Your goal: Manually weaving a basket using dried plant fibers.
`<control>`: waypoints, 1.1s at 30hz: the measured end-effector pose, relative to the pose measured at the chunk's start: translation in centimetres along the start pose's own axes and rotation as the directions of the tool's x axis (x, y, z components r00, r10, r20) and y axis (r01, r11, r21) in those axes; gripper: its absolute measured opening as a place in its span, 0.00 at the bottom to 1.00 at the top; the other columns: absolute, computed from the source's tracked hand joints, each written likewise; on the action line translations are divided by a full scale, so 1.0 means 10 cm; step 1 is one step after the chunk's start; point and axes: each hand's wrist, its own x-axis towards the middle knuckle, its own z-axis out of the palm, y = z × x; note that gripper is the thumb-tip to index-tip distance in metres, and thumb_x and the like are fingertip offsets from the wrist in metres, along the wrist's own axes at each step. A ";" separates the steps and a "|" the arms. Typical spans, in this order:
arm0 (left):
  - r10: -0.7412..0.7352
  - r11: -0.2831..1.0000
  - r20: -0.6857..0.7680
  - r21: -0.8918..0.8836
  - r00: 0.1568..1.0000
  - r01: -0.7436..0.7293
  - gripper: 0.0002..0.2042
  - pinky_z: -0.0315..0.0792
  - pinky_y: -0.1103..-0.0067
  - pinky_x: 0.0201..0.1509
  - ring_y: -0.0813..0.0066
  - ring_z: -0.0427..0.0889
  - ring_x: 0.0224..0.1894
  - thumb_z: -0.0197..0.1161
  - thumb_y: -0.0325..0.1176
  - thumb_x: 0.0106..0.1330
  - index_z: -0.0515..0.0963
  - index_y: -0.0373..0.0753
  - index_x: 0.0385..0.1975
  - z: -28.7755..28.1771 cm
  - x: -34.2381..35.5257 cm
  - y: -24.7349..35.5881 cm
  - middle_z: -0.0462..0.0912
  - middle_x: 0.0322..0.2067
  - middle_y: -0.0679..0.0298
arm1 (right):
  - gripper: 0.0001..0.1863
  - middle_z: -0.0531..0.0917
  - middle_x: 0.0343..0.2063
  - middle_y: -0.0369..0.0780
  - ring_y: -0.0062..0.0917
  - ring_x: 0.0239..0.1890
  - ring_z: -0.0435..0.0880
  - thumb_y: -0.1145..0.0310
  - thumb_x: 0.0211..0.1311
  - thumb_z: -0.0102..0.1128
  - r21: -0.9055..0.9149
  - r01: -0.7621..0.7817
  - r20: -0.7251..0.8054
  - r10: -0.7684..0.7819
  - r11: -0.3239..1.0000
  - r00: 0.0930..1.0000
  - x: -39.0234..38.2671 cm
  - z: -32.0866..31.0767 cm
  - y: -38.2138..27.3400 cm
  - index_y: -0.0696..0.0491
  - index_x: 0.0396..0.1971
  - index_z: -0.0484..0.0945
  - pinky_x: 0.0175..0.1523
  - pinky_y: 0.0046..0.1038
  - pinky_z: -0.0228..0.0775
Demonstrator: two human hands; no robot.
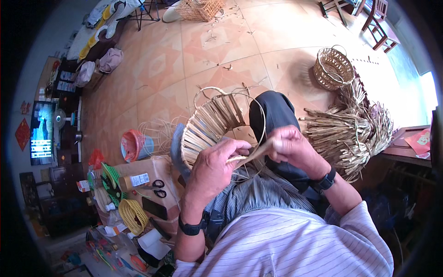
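Observation:
An unfinished woven basket (203, 131) with upright plant strips and a loop handle lies tilted across my lap. My left hand (216, 161) is closed on its near rim. A flat, pale strip of dried leaf (257, 153) runs from the rim to my right hand (290, 147), whose fingers pinch its other end. A thin, long strand curves in a loop around the basket and my knee. The fingertips of my left hand are partly hidden.
A finished basket (333, 69) stands on the tiled floor beside a big bundle of dried leaves (346, 129). On my left are a red and blue bucket (136, 145), black-handled scissors (158, 188), a dark phone (154, 208) and a yellow plastic basket (132, 217). Chairs stand far right.

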 end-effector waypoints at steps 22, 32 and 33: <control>0.206 0.947 0.090 0.233 0.974 -0.222 0.16 0.81 0.69 0.53 0.56 0.86 0.49 0.75 0.25 0.58 0.84 0.36 0.46 -0.02 -0.02 -0.02 0.85 0.48 0.57 | 0.13 0.80 0.23 0.48 0.46 0.26 0.80 0.66 0.61 0.74 -0.993 0.120 0.120 -0.369 -0.024 0.922 0.83 0.15 -0.25 0.59 0.28 0.81 0.32 0.41 0.72; 0.038 0.997 0.285 0.057 0.958 -0.057 0.15 0.77 0.68 0.59 0.53 0.86 0.52 0.72 0.27 0.62 0.84 0.33 0.48 -0.14 0.06 -0.12 0.87 0.48 0.54 | 0.12 0.81 0.28 0.42 0.41 0.28 0.84 0.68 0.61 0.74 -0.932 0.109 -0.010 -0.326 0.345 0.945 -0.19 0.45 0.04 0.54 0.39 0.81 0.31 0.40 0.75; 0.025 0.997 0.336 0.066 0.942 -0.050 0.15 0.77 0.68 0.58 0.53 0.86 0.52 0.71 0.28 0.63 0.84 0.32 0.49 -0.15 0.06 -0.13 0.87 0.48 0.53 | 0.12 0.81 0.28 0.42 0.41 0.28 0.84 0.68 0.61 0.74 -0.932 0.112 -0.007 -0.324 0.345 0.946 -0.23 0.48 0.06 0.54 0.39 0.81 0.31 0.40 0.75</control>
